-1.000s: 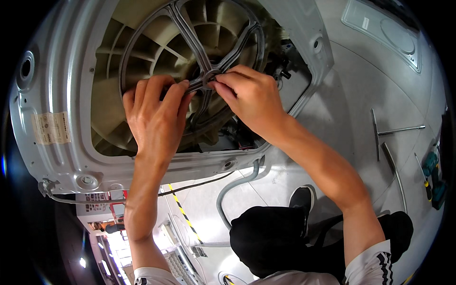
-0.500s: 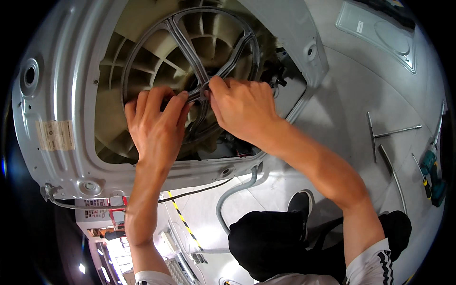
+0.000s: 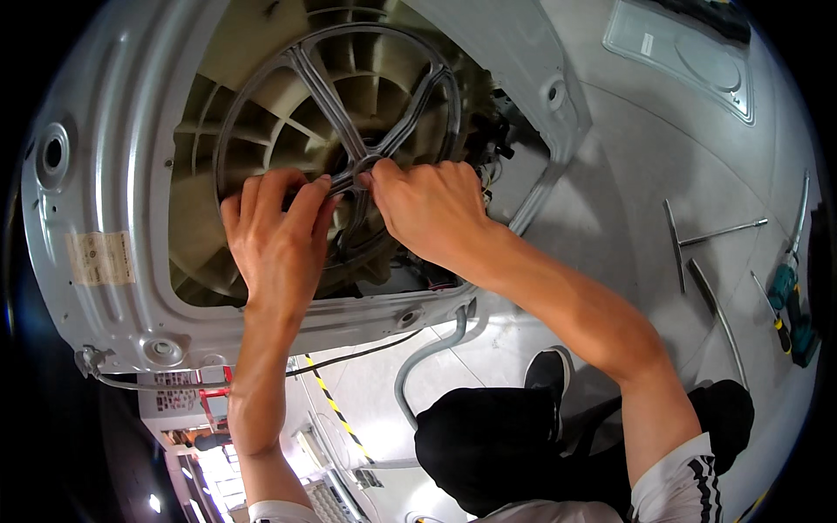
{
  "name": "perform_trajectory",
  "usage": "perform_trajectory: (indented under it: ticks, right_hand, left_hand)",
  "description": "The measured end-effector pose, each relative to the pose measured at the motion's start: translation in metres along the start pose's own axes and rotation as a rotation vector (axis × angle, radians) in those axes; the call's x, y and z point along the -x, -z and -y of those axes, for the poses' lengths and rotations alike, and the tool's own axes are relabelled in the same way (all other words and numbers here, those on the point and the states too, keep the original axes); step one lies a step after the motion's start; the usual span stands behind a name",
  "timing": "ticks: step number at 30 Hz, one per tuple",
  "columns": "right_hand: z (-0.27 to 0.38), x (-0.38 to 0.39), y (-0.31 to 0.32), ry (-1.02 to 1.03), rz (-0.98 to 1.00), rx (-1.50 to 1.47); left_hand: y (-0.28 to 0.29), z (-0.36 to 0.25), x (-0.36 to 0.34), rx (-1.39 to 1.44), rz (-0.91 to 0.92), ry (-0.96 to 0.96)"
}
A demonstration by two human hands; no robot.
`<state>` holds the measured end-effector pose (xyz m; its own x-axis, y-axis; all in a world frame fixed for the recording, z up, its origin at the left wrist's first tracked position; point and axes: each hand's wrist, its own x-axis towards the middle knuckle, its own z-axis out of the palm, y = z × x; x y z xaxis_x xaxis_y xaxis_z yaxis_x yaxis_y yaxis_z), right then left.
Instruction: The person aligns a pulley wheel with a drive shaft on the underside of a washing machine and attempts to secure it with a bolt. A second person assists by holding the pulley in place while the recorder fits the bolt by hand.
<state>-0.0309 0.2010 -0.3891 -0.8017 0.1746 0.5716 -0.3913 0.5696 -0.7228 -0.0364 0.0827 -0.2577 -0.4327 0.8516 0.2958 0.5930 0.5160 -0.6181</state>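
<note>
A spoked metal pulley wheel sits against the ribbed, yellowish plastic tub, inside the opening of a grey metal cabinet that looks like a washing machine's. My left hand is closed round a lower-left spoke of the pulley, thumb and fingers on either side. At the pulley's centre, the fingertips of my right hand are pinched together against the hub. Those curled fingers hide whatever they hold there.
The cabinet's back panel surrounds the opening. A grey drain hose curves down from its lower edge. On the floor to the right lie a T-handle wrench, a bent metal tube, a green power tool, a screwdriver and a grey cover plate.
The whole view has shifted slightly, so the cabinet's opening sits a little further left and lower. Both hands keep their places on the pulley, with little visible finger movement.
</note>
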Motion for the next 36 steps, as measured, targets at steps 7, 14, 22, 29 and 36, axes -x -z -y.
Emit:
perform_trajectory:
  ticks: [7,14,22,29,36]
  right_hand:
    - [-0.001,0.002,0.003,-0.028,0.031,-0.088]
    - [-0.005,0.002,0.002,-0.083,-0.069,-0.191]
    - [-0.004,0.001,-0.008,-0.071,-0.116,-0.14]
    - [-0.005,0.001,-0.002,-0.053,-0.013,-0.142]
    - [-0.005,0.001,-0.004,-0.055,-0.053,-0.12]
  left_hand:
    - [-0.002,-0.002,0.002,-0.02,0.02,0.018]
    - [-0.001,-0.004,0.0,-0.039,0.02,0.003]
    - [-0.005,-0.003,-0.001,-0.029,0.001,-0.019]
    - [-0.002,0.001,0.0,-0.015,0.002,-0.02]
    - [-0.003,0.001,0.003,-0.013,0.013,0.001]
